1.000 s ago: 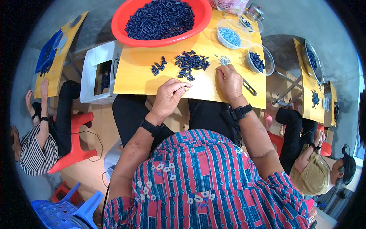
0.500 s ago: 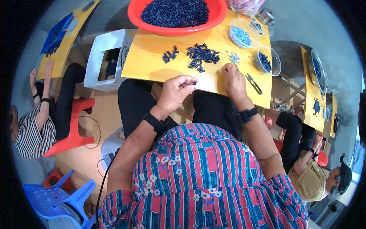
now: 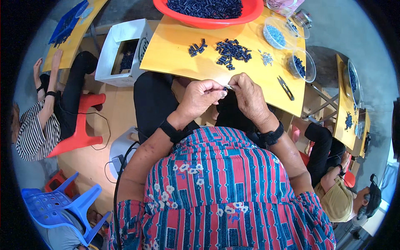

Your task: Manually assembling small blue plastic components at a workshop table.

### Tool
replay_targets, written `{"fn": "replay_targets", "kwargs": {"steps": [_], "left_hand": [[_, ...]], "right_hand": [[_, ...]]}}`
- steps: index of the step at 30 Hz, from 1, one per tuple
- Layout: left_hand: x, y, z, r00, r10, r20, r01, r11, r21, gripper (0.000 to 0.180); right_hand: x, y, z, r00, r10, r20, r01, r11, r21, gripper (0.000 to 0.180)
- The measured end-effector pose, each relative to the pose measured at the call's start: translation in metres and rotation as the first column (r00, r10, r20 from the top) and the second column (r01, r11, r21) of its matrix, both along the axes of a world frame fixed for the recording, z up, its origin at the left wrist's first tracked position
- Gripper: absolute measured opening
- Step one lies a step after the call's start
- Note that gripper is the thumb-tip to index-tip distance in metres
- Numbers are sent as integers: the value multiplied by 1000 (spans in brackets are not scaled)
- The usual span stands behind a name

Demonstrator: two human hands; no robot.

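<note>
My left hand (image 3: pixel 200 99) is closed in a pinch on a small dark-blue plastic piece (image 3: pixel 225 88), mostly hidden by the fingertips. Right beside it, my right hand (image 3: pixel 251 99) has thumb and forefinger pressed together at the piece; a tiny pale bit shows there, too small to name. Both hands are just off the near edge of the yellow table (image 3: pixel 266 89). Beyond them lie a pile of dark-blue short pieces (image 3: pixel 234 52), a smaller group of the same pieces (image 3: pixel 197 48) and a little heap of small silvery parts (image 3: pixel 266 58). Black thread snips (image 3: pixel 286 88) rest to the right.
A red basin (image 3: pixel 250 16) full of dark pieces stands at the back. On the right are a clear tub of pale-blue parts (image 3: pixel 275 36) and a clear tub of dark pieces (image 3: pixel 298 66). A white box (image 3: pixel 125 35) is left of the table. Co-workers sit on both sides.
My right hand has left the tabletop near the silvery heap and come leftward to meet my left hand. My left hand has shifted slightly right. The whole view has shifted a little.
</note>
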State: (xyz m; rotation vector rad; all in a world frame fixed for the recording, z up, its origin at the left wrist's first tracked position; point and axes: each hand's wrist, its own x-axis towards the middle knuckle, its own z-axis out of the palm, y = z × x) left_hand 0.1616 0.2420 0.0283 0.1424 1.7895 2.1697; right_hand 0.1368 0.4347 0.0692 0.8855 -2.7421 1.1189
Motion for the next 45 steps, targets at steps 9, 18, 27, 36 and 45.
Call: {"fn": "replay_targets", "kwargs": {"steps": [9,18,27,36,45], "left_hand": [[1,0,-3,999,-39,-30,37,998,-49,16],[3,8,-3,999,17,29,-15,999,-39,18],[5,9,-1,999,46,10,-46,998,47,18],[4,8,-5,996,90,-17,-89,994,69,17],[8,13,-13,989,144,-44,-139,984,112,15]], "right_hand": [[-2,1,-3,996,73,-47,-69,994,81,16],[3,2,10,988,147,-52,-124,944,306,16],[14,-3,-8,855,-12,519,262,873,-412,12],[18,-8,3,972,-90,215,151,947,-282,13],[17,-10,-5,965,-47,259,140,926,-351,14]]}}
